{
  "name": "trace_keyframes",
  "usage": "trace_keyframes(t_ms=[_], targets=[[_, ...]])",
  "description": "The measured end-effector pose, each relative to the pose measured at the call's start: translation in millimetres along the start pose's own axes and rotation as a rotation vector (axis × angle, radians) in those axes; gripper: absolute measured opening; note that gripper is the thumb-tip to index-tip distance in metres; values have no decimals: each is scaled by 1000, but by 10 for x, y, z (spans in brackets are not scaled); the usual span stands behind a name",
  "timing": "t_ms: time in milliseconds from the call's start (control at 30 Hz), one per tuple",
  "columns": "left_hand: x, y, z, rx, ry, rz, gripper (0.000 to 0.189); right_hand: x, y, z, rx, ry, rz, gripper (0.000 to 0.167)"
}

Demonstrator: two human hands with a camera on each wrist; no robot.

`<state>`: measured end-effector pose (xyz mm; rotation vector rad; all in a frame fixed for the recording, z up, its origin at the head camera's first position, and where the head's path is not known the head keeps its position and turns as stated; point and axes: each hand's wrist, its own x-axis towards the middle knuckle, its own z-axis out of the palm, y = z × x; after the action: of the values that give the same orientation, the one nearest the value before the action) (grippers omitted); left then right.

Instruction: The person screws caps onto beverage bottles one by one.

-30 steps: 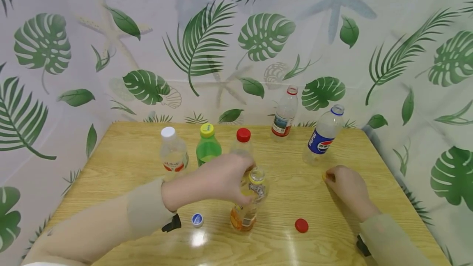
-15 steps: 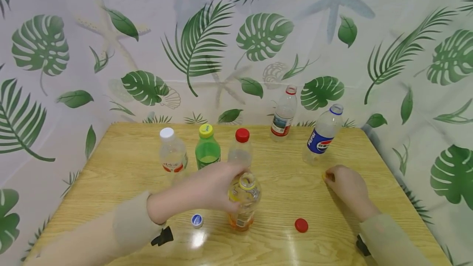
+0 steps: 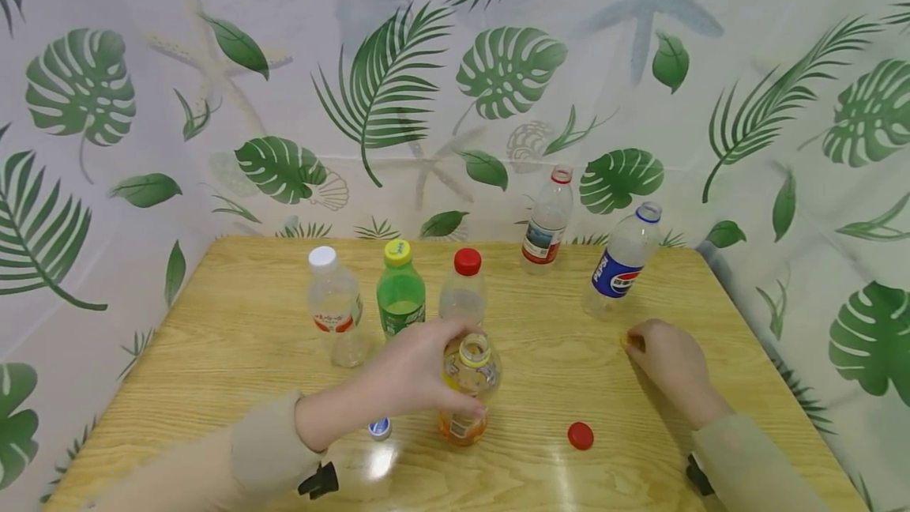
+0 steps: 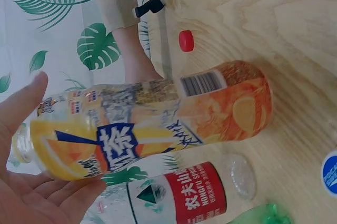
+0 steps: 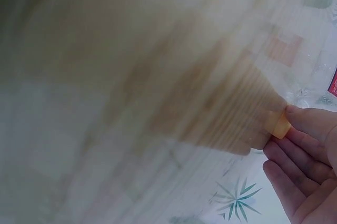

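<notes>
An uncapped tea bottle point(image 3: 472, 374) with a yellow neck ring and an orange-slice label stands on the table. My left hand point(image 3: 419, 366) is around its upper part, fingers behind and thumb in front. The left wrist view shows the thumb straight and apart from the bottle, while the fingertips point(image 4: 97, 184) lie along its other side. Over at the right, my right hand point(image 3: 668, 358) pinches a small yellow bottle cap point(image 5: 280, 126) between thumb and fingers, low over the table. That cap is mostly hidden in the head view.
Capped bottles stand behind: white-capped point(image 3: 334, 303), green with yellow cap point(image 3: 400, 295), red-capped point(image 3: 464, 287). At the back right are an open red-ringed bottle point(image 3: 547, 227) and an open Pepsi bottle point(image 3: 618, 263). A blue cap point(image 3: 380, 429) and a red cap point(image 3: 580, 435) lie in front.
The tea bottle has come from a tilt to upright, its neck moving left. My left thumb and fingers have spread wider around it. The right hand with the yellow cap has stayed put.
</notes>
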<state>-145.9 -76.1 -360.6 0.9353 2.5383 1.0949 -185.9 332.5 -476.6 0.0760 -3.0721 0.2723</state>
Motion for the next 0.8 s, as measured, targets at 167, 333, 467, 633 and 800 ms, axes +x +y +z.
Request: trace_keyframes(t_ms=[167,333,467,633,800], targets=[[-12,-39,68,-9,51,15,80,0,8,8,-4,7,-4,25],[-8,-92,112,-22,69,34,77,10,18,-9,6,-8,-12,21],[1,-128,142,-46,75,40,75,36,14,-37,17,-20,-18,16],[7,-148,175,-93,74,31,70,64,5,-75,-2,-38,-22,10],[-4,-151,204,-133,77,27,65,83,8,-90,-34,-65,-34,11]])
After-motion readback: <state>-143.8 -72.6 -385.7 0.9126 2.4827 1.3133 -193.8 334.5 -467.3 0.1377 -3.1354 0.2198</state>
